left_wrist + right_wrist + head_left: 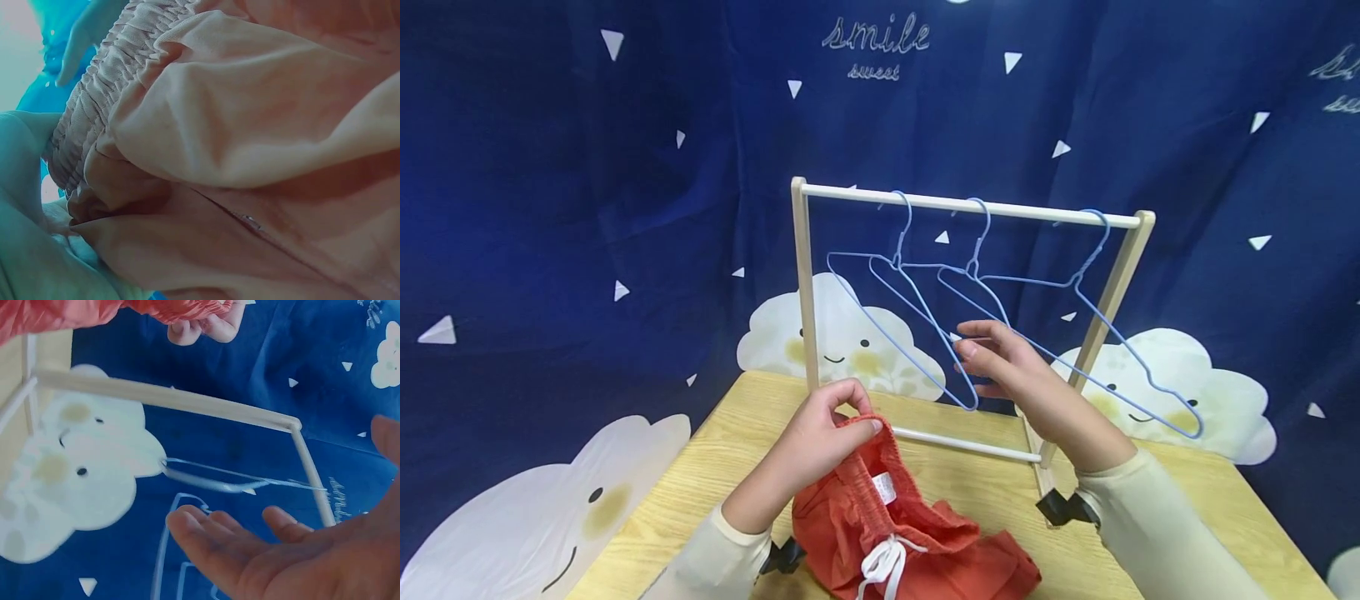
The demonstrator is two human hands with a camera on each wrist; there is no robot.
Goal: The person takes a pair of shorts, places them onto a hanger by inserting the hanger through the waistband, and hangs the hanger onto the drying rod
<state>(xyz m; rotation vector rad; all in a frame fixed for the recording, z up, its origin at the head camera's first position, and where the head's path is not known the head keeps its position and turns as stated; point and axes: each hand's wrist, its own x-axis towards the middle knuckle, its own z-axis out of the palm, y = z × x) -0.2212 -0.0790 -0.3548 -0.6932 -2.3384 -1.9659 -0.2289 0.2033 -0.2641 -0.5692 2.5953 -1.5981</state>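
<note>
My left hand pinches the elastic waistband of a pair of orange-red shorts between thumb and fingers. The shorts have a white drawstring tied in a bow and a white label inside the waist; their lower part lies bunched on the table. In the left wrist view the gathered waistband runs up from that hand. My right hand is raised with fingers apart, holding nothing, close to the blue wire hangers. The left hanger, middle hanger and right hanger hang from the rack's bar.
A small wooden rack with a white top bar and a lower rod stands on the wooden table. Behind it hangs a dark blue curtain printed with white clouds and triangles.
</note>
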